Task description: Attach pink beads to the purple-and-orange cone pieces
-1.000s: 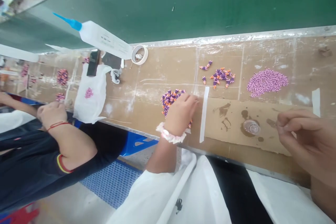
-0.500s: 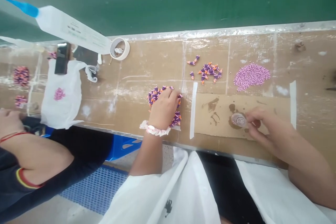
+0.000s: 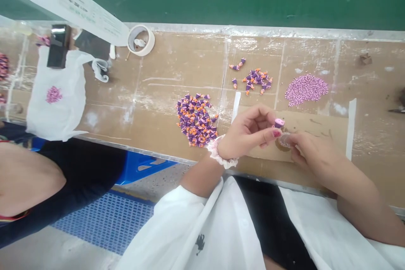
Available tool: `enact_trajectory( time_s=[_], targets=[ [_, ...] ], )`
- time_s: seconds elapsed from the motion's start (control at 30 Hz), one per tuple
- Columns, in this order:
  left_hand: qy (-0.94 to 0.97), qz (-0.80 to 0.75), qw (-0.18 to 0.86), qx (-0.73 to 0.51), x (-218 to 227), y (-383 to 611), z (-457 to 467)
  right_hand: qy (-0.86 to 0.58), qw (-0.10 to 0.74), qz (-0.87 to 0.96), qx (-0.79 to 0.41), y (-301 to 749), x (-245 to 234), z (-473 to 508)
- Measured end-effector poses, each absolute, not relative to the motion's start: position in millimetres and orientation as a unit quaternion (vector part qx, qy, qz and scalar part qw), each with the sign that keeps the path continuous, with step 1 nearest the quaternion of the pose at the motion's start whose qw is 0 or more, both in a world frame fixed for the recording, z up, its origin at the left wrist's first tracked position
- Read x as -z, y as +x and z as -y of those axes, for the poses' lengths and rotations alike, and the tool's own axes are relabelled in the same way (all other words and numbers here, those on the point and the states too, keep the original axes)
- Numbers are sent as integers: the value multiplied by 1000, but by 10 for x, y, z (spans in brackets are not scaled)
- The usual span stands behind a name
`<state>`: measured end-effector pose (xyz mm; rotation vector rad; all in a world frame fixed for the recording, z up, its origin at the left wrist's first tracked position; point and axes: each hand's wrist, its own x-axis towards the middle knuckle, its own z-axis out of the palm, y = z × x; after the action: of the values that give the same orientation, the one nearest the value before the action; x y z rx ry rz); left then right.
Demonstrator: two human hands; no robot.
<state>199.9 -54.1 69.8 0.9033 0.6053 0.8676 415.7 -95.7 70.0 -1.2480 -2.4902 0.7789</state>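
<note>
My left hand (image 3: 249, 133), with a pale scrunchie on the wrist, pinches a small pink-and-purple piece (image 3: 279, 123) between thumb and fingertips. It hovers just above a small clear cup (image 3: 284, 139) that stands on a stained cardboard sheet (image 3: 316, 128). My right hand (image 3: 308, 149) has its fingers closed on that cup from the right. A big pile of purple-and-orange pieces (image 3: 196, 120) lies left of my left hand. A smaller group of the same pieces (image 3: 253, 79) and a heap of pink bits (image 3: 306, 88) lie farther back.
A tape roll (image 3: 141, 40), a white squeeze bottle (image 3: 72, 6), a black block (image 3: 58, 46) and a white plastic bag (image 3: 57, 101) sit to the left. Another person's bare arm in a dark sleeve (image 3: 28, 177) is at the left edge. Green board behind the bench.
My left hand left the purple-and-orange pile and came right to the cup, now pinching a small piece. My right hand closed in on the cup. The view shifted.
</note>
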Motion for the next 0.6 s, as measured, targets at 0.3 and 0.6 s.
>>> enact_trajectory(
  time_s=[0.3,0.6],
  targets=[
    [284,-226,866,-343,-617,2149,585,-459,263,792,-305,4199,-763,945],
    [264,-206,882,-332,-594,2294,648,-487,470,620,-396,4077,-856,1041]
  ],
)
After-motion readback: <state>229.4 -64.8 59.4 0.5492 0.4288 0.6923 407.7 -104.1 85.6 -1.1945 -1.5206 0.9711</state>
